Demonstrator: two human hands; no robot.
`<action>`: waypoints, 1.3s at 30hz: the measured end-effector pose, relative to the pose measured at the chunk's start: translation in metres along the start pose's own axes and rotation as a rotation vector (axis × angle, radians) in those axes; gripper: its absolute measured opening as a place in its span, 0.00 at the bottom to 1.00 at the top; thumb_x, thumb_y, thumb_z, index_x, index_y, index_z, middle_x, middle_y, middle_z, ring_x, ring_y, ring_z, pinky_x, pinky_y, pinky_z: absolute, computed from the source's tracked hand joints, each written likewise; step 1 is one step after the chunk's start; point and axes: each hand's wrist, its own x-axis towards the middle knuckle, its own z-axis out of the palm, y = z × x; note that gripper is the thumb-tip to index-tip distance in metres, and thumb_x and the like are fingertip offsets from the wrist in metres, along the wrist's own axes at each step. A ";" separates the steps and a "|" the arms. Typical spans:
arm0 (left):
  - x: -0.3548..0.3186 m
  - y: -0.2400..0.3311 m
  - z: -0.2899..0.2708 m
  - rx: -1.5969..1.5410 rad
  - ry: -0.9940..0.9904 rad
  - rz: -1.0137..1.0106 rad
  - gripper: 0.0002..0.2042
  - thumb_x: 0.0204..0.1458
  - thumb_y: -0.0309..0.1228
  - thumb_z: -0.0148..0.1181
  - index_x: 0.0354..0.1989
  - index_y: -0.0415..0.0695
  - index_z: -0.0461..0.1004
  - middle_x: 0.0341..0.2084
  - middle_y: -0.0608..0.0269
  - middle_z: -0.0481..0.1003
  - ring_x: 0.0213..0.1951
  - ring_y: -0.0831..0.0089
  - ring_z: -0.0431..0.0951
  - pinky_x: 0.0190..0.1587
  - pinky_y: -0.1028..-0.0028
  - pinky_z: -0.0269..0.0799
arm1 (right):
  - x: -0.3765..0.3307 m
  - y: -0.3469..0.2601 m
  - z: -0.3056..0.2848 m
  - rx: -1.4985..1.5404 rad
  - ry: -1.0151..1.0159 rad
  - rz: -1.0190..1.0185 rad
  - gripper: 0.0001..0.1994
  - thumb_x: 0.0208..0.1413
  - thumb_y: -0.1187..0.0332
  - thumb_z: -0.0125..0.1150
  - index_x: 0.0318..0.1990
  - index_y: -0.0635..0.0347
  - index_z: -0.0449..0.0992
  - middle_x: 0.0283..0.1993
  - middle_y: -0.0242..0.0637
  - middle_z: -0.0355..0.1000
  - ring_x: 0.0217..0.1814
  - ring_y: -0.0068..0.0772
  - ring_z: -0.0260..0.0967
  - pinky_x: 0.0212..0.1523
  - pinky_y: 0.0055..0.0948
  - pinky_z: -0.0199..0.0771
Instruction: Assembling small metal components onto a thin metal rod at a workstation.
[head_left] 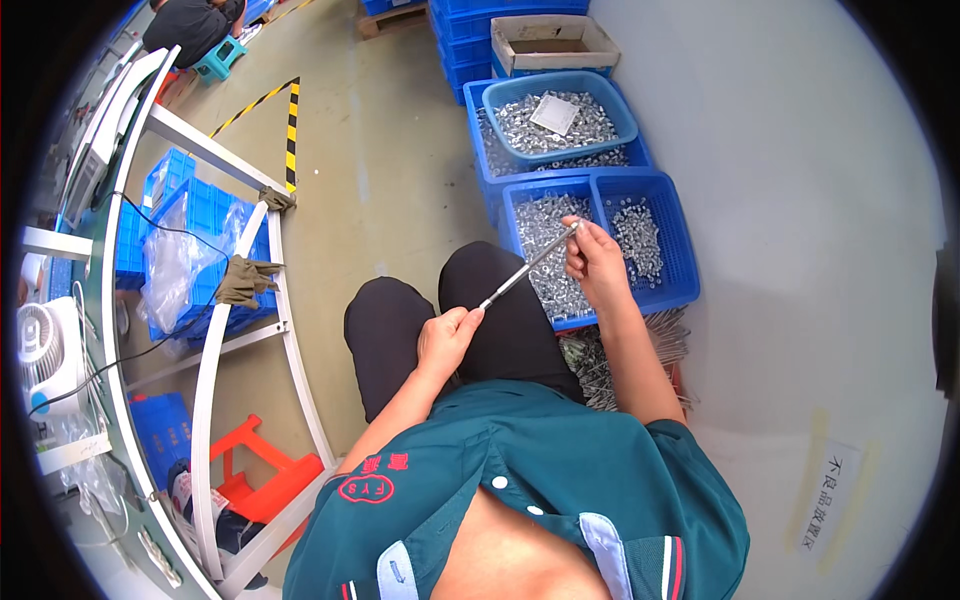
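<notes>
A slim metal rod slants across the space above my right knee. Its lower left end is pinched in my left hand, over my lap. My right hand has its fingers closed around the upper right end, above a divided blue bin. Small silvery metal parts fill the bin's left compartment, while a smaller heap of short metal pieces lies in the right one. Below the bin, partly hidden by my right forearm, is a pile of thin metal rods.
Behind the divided bin, a light blue basin of metal parts rests on another bin, near a cardboard box and stacked blue crates. A white-framed bench, red stool and fan stand left. Another person sits far left.
</notes>
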 end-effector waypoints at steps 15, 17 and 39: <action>0.005 -0.003 -0.003 0.005 -0.052 -0.071 0.25 0.54 0.48 0.53 0.15 0.40 0.61 0.09 0.56 0.57 0.13 0.65 0.55 0.18 0.64 0.54 | -0.002 0.016 0.005 -0.180 -0.117 0.186 0.10 0.57 0.68 0.54 0.41 0.65 0.72 0.19 0.25 0.60 0.16 0.13 0.50 0.15 0.14 0.47; 0.006 -0.002 -0.002 -0.028 -0.061 -0.098 0.24 0.54 0.46 0.53 0.15 0.40 0.60 0.09 0.61 0.55 0.15 0.72 0.53 0.18 0.68 0.52 | 0.001 0.023 0.007 -0.256 -0.090 0.218 0.09 0.56 0.68 0.56 0.37 0.65 0.73 0.19 0.25 0.60 0.16 0.13 0.51 0.15 0.15 0.47; 0.001 -0.012 -0.002 -0.238 -0.053 -0.015 0.23 0.55 0.41 0.56 0.14 0.40 0.57 0.11 0.69 0.50 0.18 0.82 0.50 0.18 0.73 0.48 | 0.011 -0.017 -0.010 0.687 -0.079 0.298 0.15 0.58 0.56 0.53 0.39 0.60 0.73 0.24 0.26 0.60 0.20 0.18 0.51 0.17 0.17 0.50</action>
